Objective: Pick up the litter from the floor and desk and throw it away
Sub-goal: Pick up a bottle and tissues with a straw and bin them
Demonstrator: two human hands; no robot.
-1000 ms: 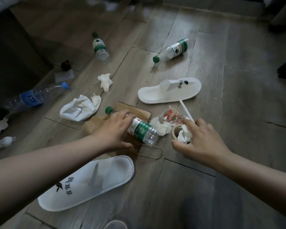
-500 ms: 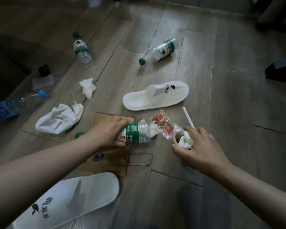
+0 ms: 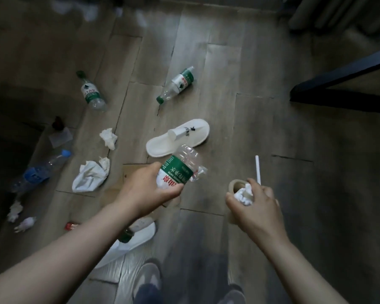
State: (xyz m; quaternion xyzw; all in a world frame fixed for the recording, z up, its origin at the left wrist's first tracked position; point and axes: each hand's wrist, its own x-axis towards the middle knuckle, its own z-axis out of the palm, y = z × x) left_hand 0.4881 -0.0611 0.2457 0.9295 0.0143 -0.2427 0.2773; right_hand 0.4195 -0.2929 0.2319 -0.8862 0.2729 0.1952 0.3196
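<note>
My left hand [image 3: 147, 189] grips a clear water bottle [image 3: 180, 167] with a green and red label, lifted off the floor, together with a crinkled clear wrapper [image 3: 199, 173]. My right hand [image 3: 255, 207] holds a tape roll [image 3: 236, 186], a crumpled white tissue [image 3: 245, 195] and a white straw [image 3: 257, 170]. On the wooden floor lie two more green-label bottles [image 3: 90, 93] [image 3: 178, 83], a blue-label bottle [image 3: 40, 170], a white tissue ball [image 3: 109, 138], a crumpled white bag [image 3: 90, 175] and a brown paper bag [image 3: 127, 174].
Two white slippers lie on the floor, one ahead [image 3: 178, 137], one under my left forearm [image 3: 136, 240]. Small white scraps [image 3: 20, 218] and a red bit [image 3: 71, 226] lie at the left. A dark furniture leg [image 3: 342, 86] crosses the right. My shoes [image 3: 147, 279] show below.
My left hand lifted the bottle and the wrapper off the paper bag. My right hand rose with the tape roll, tissue and straw. The view pulled back and upward.
</note>
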